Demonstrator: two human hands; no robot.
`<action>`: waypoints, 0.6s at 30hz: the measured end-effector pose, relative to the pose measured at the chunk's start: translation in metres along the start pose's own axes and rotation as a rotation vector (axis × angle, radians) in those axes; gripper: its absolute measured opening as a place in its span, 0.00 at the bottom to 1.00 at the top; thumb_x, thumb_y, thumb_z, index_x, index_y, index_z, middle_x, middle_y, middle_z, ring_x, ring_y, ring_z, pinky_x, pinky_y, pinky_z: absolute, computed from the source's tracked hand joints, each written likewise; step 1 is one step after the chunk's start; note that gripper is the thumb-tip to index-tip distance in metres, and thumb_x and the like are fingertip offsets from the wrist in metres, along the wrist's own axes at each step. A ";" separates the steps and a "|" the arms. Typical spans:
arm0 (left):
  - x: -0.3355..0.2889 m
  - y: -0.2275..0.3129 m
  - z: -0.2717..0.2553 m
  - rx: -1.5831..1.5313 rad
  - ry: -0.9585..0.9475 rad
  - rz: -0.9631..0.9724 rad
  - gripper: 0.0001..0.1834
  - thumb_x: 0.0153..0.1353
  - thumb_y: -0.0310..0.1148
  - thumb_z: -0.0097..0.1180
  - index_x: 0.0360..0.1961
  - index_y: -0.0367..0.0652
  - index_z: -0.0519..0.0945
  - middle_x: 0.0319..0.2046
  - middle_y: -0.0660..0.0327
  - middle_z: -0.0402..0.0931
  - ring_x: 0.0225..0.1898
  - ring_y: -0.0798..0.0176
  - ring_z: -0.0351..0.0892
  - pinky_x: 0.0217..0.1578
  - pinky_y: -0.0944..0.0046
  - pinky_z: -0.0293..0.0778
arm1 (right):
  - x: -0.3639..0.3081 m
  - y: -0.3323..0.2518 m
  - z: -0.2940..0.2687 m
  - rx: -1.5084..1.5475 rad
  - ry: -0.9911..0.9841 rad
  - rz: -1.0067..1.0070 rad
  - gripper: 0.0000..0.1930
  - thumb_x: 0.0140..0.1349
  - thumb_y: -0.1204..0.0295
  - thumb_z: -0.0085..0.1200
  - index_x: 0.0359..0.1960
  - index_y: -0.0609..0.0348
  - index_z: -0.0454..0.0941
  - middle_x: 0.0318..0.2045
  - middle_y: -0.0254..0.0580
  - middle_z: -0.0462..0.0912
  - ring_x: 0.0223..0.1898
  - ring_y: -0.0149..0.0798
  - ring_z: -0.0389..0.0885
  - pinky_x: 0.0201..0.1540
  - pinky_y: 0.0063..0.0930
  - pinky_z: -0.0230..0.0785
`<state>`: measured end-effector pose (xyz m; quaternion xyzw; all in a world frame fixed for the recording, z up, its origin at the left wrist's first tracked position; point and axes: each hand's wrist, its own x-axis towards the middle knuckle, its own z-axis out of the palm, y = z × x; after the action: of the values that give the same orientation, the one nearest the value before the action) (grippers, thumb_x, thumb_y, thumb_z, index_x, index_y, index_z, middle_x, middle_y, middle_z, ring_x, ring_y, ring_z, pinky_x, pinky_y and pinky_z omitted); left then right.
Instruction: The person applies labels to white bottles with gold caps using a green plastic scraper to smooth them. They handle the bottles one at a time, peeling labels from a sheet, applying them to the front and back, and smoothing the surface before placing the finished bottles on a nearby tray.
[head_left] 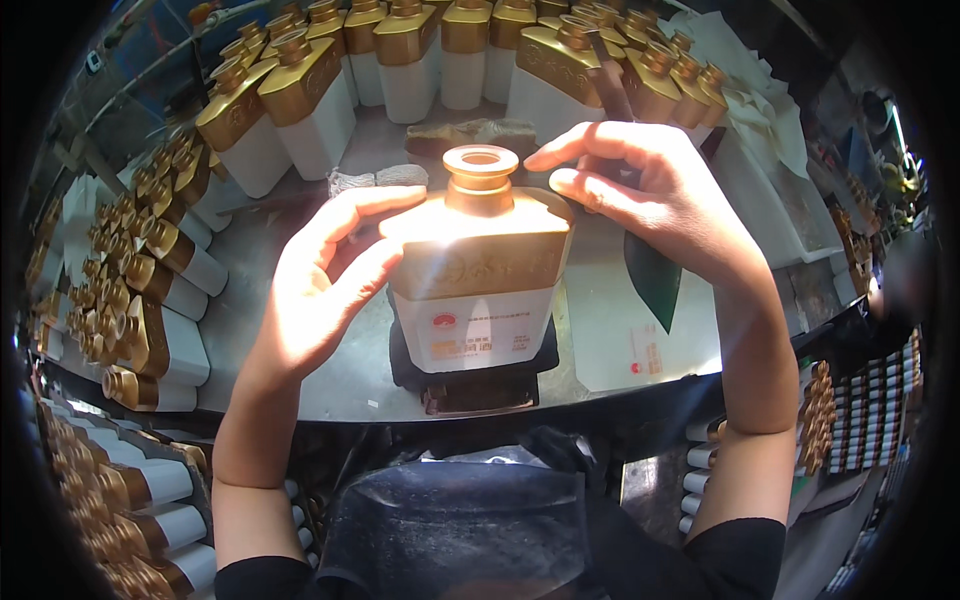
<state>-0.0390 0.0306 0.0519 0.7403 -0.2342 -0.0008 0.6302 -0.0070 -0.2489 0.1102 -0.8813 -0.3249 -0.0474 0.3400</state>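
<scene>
A square white bottle [478, 300] with a gold shoulder and an open gold neck stands on a small black base [470, 385] at the middle of the metal table. My left hand [325, 285] lies against its left shoulder, fingers spread and curved round it. My right hand [650, 195] hovers by the bottle's upper right shoulder, fingertips close to the neck; whether they touch is unclear. Bright light falls on the bottle's top.
Rows of like white-and-gold bottles [310, 100] stand along the back of the table and lie stacked at the left [150, 300] and lower left. A white sheet [640, 340] and a dark green piece [655, 275] lie to the right. Cloths [480, 135] sit behind the bottle.
</scene>
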 end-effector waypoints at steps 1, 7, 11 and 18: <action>-0.002 0.000 0.000 0.001 0.005 0.006 0.23 0.63 0.35 0.54 0.57 0.34 0.73 0.55 0.55 0.73 0.58 0.62 0.71 0.61 0.61 0.63 | 0.000 -0.002 0.003 0.073 -0.011 0.065 0.09 0.64 0.74 0.56 0.45 0.61 0.82 0.41 0.36 0.83 0.36 0.26 0.79 0.44 0.21 0.73; -0.005 0.004 -0.004 -0.016 -0.068 0.062 0.21 0.64 0.24 0.54 0.59 0.33 0.71 0.55 0.55 0.72 0.58 0.62 0.71 0.61 0.62 0.65 | -0.004 -0.008 0.005 0.056 0.033 0.035 0.09 0.61 0.71 0.60 0.41 0.62 0.82 0.25 0.36 0.79 0.26 0.26 0.74 0.36 0.23 0.72; -0.007 0.002 -0.008 0.012 -0.089 0.101 0.21 0.63 0.23 0.54 0.57 0.33 0.73 0.57 0.54 0.71 0.59 0.60 0.70 0.61 0.61 0.65 | -0.007 -0.009 0.004 0.003 0.130 -0.079 0.08 0.60 0.74 0.61 0.40 0.60 0.82 0.24 0.35 0.79 0.26 0.24 0.75 0.33 0.19 0.71; -0.010 0.005 -0.008 0.044 -0.095 0.123 0.20 0.62 0.22 0.54 0.56 0.34 0.74 0.59 0.52 0.68 0.60 0.59 0.69 0.61 0.59 0.66 | -0.014 -0.025 -0.010 0.089 0.168 -0.107 0.06 0.64 0.80 0.56 0.41 0.63 0.82 0.36 0.35 0.84 0.34 0.20 0.77 0.36 0.12 0.70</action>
<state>-0.0477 0.0408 0.0549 0.7374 -0.3090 0.0078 0.6006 -0.0319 -0.2489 0.1274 -0.8397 -0.3436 -0.1246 0.4017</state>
